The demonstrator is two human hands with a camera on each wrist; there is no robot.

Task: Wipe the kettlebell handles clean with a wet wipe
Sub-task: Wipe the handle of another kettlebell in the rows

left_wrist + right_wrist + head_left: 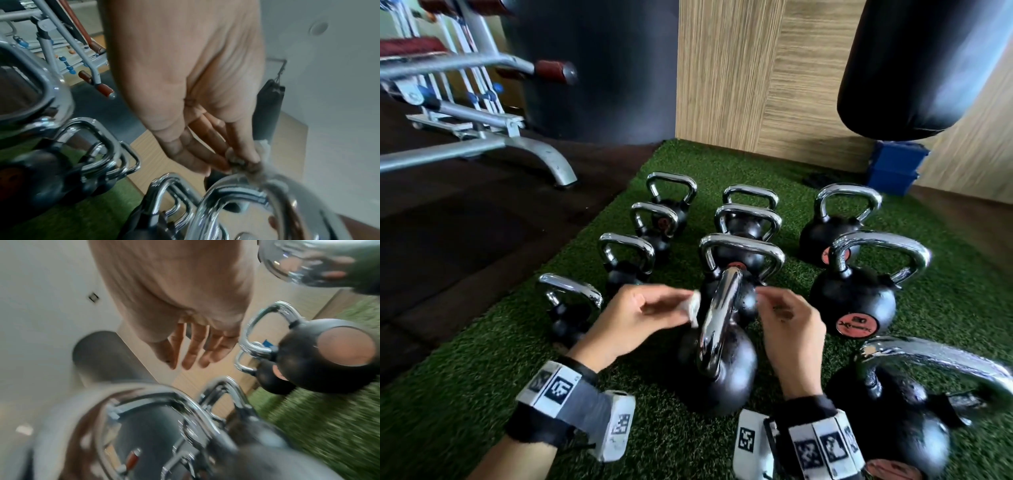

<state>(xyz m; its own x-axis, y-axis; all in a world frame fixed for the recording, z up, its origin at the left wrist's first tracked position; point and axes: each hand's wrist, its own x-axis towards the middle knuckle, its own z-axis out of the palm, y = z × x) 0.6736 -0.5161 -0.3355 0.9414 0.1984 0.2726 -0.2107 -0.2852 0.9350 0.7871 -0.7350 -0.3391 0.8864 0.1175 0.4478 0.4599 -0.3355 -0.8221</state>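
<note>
Wrist bands sit closest, then the big kettlebell (717, 359) between both hands: heavy, hard, its shiny handle (719, 318) slippery. Left hand (633, 318) pinches the soft white wipe (693, 308) beside it. Right hand (791, 325) hangs loosely curled, holding nothing. Other kettlebells crowd close; little room on the grass mat (465, 394).

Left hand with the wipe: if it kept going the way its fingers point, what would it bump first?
Probably the chrome handle of the nearest kettlebell; the left hand pinches the wet wipe right beside it.
</note>
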